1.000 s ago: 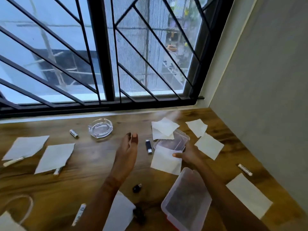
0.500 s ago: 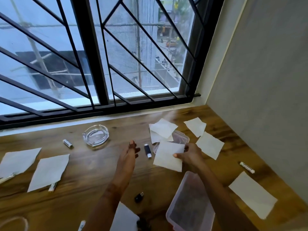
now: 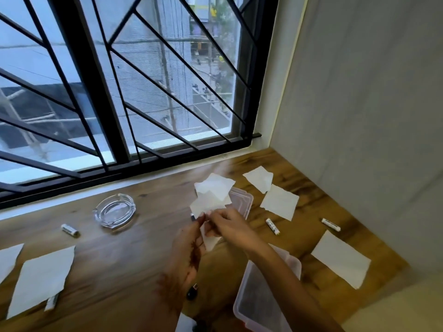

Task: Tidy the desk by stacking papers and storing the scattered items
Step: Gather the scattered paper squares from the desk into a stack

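Note:
Both my hands meet above the middle of the wooden desk (image 3: pixel 124 257) on one white paper sheet (image 3: pixel 206 205). My left hand (image 3: pixel 189 240) pinches its near edge, and my right hand (image 3: pixel 227 224) grips it from the right. Behind it another sheet (image 3: pixel 217 185) lies over a clear plastic lid (image 3: pixel 242 200). More sheets lie at the back right (image 3: pixel 260 178) (image 3: pixel 280 203), front right (image 3: pixel 340 258) and left (image 3: pixel 43 276). A clear plastic box (image 3: pixel 263 300) stands open under my right forearm. Small white tubes lie scattered (image 3: pixel 272 226) (image 3: pixel 330 224) (image 3: pixel 70 230).
A glass ashtray (image 3: pixel 114 210) sits at the back left of centre. A small black item (image 3: pixel 192 292) lies near my left wrist. A barred window runs along the desk's far edge, and a grey wall closes the right side.
My right hand has lifted the sheet off the lid area toward the centre. My left hand has come over and taken hold of it. The view has shifted right, revealing a tube by the lid.

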A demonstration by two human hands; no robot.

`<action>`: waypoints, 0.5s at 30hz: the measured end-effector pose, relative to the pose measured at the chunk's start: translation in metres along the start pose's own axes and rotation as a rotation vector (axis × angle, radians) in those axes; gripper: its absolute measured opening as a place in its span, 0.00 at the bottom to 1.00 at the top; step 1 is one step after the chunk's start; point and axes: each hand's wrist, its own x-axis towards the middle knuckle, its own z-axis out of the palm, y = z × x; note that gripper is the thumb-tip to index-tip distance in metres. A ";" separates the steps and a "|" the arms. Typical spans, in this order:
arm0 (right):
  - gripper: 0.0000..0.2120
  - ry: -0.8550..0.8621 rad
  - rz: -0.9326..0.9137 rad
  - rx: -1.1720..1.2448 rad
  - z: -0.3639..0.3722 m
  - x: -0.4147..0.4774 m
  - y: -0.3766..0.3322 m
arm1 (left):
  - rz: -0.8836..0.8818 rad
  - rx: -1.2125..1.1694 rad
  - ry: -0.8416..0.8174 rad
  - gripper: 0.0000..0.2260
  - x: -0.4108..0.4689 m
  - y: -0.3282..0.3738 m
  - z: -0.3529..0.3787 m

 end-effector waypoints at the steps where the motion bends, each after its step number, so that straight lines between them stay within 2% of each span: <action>1: 0.14 0.002 0.007 0.014 -0.003 -0.001 0.002 | -0.028 -0.009 -0.005 0.09 -0.001 -0.002 -0.002; 5: 0.09 0.140 -0.041 0.032 -0.034 0.005 0.012 | -0.096 -0.106 0.038 0.11 -0.003 -0.005 0.000; 8: 0.10 0.387 -0.062 -0.250 -0.080 0.023 0.035 | -0.112 -0.119 0.041 0.13 -0.010 -0.003 0.002; 10: 0.11 0.478 -0.041 -0.420 -0.112 0.035 0.058 | -0.080 -0.100 0.024 0.15 -0.010 -0.003 0.001; 15: 0.15 0.398 0.022 -0.727 -0.150 0.046 0.103 | 0.017 0.058 0.018 0.14 -0.014 -0.004 -0.003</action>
